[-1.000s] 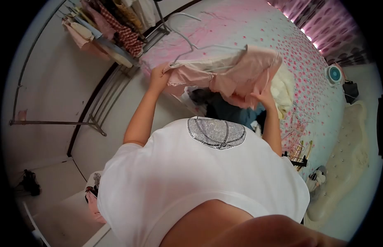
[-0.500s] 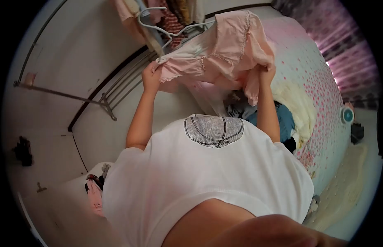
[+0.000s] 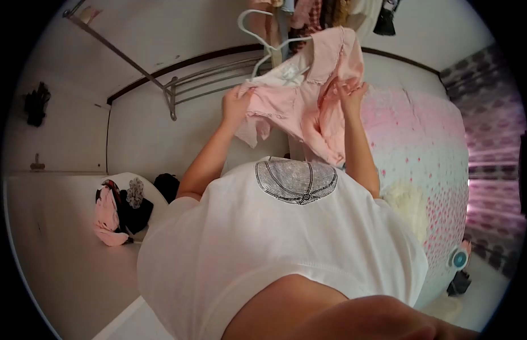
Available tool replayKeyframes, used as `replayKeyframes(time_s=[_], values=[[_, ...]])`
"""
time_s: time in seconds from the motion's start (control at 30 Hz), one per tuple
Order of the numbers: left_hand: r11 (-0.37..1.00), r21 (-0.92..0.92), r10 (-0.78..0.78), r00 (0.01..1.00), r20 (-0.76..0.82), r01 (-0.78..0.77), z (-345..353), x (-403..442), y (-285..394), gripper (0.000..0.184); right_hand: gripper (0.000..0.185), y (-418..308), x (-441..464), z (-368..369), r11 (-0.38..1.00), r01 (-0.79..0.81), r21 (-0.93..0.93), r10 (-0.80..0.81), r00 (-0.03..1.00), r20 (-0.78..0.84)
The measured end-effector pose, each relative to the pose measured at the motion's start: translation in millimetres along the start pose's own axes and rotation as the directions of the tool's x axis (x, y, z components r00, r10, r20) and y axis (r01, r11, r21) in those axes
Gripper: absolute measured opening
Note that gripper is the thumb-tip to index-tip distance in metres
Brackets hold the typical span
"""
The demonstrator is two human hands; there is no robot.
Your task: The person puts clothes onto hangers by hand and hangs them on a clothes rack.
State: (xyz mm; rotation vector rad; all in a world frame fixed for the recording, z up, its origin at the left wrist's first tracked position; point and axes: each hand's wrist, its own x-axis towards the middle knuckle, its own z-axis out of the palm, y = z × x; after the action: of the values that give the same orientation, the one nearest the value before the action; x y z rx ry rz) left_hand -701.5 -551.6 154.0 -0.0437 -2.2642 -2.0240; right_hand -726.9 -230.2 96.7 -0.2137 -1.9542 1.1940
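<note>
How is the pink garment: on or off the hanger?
On: the white hanger reaches into the pink garment, its hook sticking out.

The pale pink garment (image 3: 277, 103), creased and edged with fine gathered trim, hung stretched and slightly tilted between the left hand (image 3: 236, 106) and the right hand (image 3: 353, 96), its whitish inner side showing at the upper opening. Its lower parts drooped in loose, uneven folds. The slim white hanger (image 3: 269, 46) stood up out of that opening, curved hook uppermost, one arm disappearing behind the fabric at the right of the view.
</note>
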Motion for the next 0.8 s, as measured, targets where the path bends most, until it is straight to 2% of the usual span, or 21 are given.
replayKeyframes(time_s=[0.03, 0.1, 0.13, 0.17, 0.23, 0.33, 0.37, 0.4, 0.43, 0.47, 0.53, 0.57, 0.6, 0.63, 0.7, 0.73, 0.77, 0.8], values=[[0.999, 0.04, -0.021, 1.0, -0.007, 0.021, 8, 7, 1, 0.016, 0.059, -7, -4, 15, 0.983, 0.128, -0.131, -0.135, 0.99, -0.046], [0.997, 0.066, -0.032, 0.999, -0.002, 0.032, 28, 24, 5, 0.016, 0.063, -18, -6, 31, 0.963, 0.205, -0.174, -0.162, 0.959, 0.233], [0.996, 0.082, -0.039, 0.999, 0.006, 0.038, 40, 38, 7, 0.016, 0.063, -37, -5, 38, 0.998, 0.042, -0.04, -0.023, 0.921, 0.388], [0.996, -0.051, -0.077, 0.997, 0.019, 0.078, 52, 50, 6, 0.017, 0.062, -59, -6, 44, 0.989, -0.136, 0.064, 0.08, 0.835, 0.544], [0.938, -0.311, -0.139, 0.988, 0.071, 0.155, 74, 73, -6, 0.018, 0.063, -77, -14, 56, 0.994, 0.079, 0.08, -0.11, 0.833, 0.542], [0.759, -0.542, -0.318, 0.931, 0.176, 0.362, 102, 87, 17, 0.028, 0.066, -91, -11, 68, 0.957, 0.062, 0.284, -0.232, 0.75, 0.619], [0.679, -0.593, -0.384, 0.898, 0.217, 0.433, 109, 86, 31, 0.032, 0.067, -92, -4, 66, 0.966, 0.002, 0.258, -0.178, 0.729, 0.66], [0.619, -0.65, -0.334, 0.897, 0.29, 0.441, 114, 88, 42, 0.042, 0.068, -101, 5, 63, 0.972, -0.059, 0.229, -0.122, 0.703, 0.701], [0.645, -0.629, -0.285, 0.9, 0.329, 0.434, 115, 89, 48, 0.044, 0.068, -112, 14, 59, 0.974, -0.122, 0.193, -0.063, 0.669, 0.741], [0.671, -0.606, -0.239, 0.899, 0.368, 0.427, 115, 90, 52, 0.046, 0.064, -130, 29, 49, 0.943, -0.228, 0.243, -0.052, 0.62, 0.783], [0.765, -0.496, -0.197, 0.883, 0.427, 0.41, 115, 90, 53, 0.049, 0.061, -106, 43, 53, 0.948, -0.248, 0.2, -0.051, 0.503, 0.863], [0.822, -0.448, -0.149, 0.893, 0.425, 0.351, 118, 88, 52, 0.05, 0.059, -95, 44, 56, 0.95, -0.258, 0.175, -0.046, 0.44, 0.897], [0.871, -0.396, -0.104, 0.897, 0.428, 0.29, 122, 86, 54, 0.051, 0.044, -111, 52, 47, 0.997, -0.047, 0.067, -0.035, 0.505, 0.862], [0.912, -0.342, -0.058, 0.898, 0.436, 0.225, 123, 83, 55, 0.053, 0.042, -107, 51, 47, 0.999, 0.037, -0.004, -0.016, 0.542, 0.84], [0.916, -0.297, -0.092, 0.86, 0.503, 0.271, 122, 83, 53, 0.051, 0.037, -98, 57, 43, 0.968, 0.199, -0.156, -0.001, 0.619, 0.785], [0.922, -0.274, -0.092, 0.842, 0.531, 0.274, 120, 85, 52, 0.05, 0.035, -103, 65, 33, 0.986, 0.123, -0.112, 0.011, 0.621, 0.784], [0.929, -0.251, -0.092, 0.824, 0.559, 0.273, 119, 88, 52, 0.048, 0.035, -99, 75, 26, 0.989, 0.135, -0.052, -0.038, 0.591, 0.806], [0.916, -0.333, 0.001, 0.826, 0.563, 0.226, 117, 92, 40, 0.046, 0.035, -92, 86, 16, 0.989, 0.146, 0.008, -0.089, 0.559, 0.824]])
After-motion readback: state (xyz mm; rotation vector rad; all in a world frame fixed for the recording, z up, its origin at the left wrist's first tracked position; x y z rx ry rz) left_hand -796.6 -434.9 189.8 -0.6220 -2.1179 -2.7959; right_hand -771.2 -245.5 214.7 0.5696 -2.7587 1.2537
